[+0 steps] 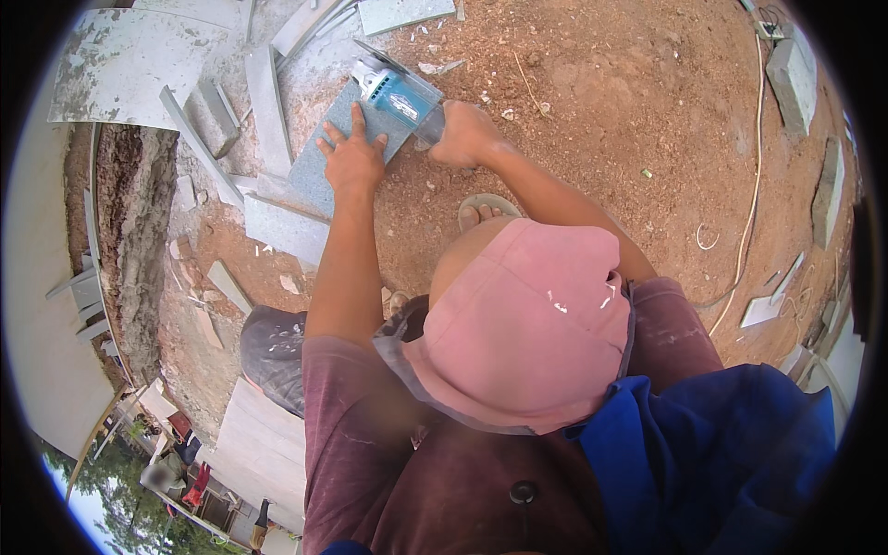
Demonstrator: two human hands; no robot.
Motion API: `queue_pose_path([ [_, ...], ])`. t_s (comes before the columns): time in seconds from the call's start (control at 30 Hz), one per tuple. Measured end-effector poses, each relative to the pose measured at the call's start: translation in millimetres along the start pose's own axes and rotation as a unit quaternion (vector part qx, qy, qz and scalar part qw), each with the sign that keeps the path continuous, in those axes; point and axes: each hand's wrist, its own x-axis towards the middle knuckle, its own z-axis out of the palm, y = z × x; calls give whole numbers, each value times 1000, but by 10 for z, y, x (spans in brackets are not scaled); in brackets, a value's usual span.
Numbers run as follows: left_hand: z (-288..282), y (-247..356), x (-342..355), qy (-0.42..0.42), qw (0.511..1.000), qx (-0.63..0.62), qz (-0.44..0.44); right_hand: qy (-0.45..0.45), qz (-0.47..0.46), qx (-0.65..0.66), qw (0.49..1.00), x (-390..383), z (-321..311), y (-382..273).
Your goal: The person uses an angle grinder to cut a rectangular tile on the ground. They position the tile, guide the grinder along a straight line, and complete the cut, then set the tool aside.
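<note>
My left hand point(355, 159) lies with fingers spread on a grey stone tile point(314, 171), pressing on its upper face. My right hand point(465, 135) is wrapped round the rear handle of a blue angle grinder point(400, 98). The grinder rests over the far right part of the tile, just beyond my left fingers. Its dark disc and guard point(381, 57) show at the far end. Whether the disc touches the tile or is turning, I cannot tell. A lighter slab point(285, 231) lies on the near left side, partly under the tile.
Several cut stone strips point(268, 111) lie to the left, near a large pale sheet point(139, 65). My sandalled foot point(486, 211) is on the reddish soil close to the work. A pale cable point(760, 139) runs down the right, past a trowel point(763, 310) and rough blocks point(793, 79).
</note>
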Motion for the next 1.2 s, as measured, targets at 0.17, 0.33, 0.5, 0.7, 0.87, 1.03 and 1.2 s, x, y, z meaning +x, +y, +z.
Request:
queue_pose_path([
  [0.17,5,5,4,1,1000,-3,-3,-1,6,-1,1000,-13,-1,18],
  [0.33,-16,26,-20,2,1000,-1,-3,3,6,6,1000,27,27,32],
  [0.5,-20,26,-22,1,1000,-2,-6,0,2,1,1000,12,8,4],
  [0.7,-16,14,-22,-1,1000,-3,-7,10,-5,5,1000,-1,34,50],
  [0.87,-89,62,-55,-13,1000,0,-4,37,-14,15,999,-22,77,113],
  [1.03,-22,16,-31,3,1000,2,-4,6,-2,-2,1000,-95,19,74],
  [1.2,-38,29,-37,-5,1000,0,-2,3,0,0,1000,-85,18,87],
])
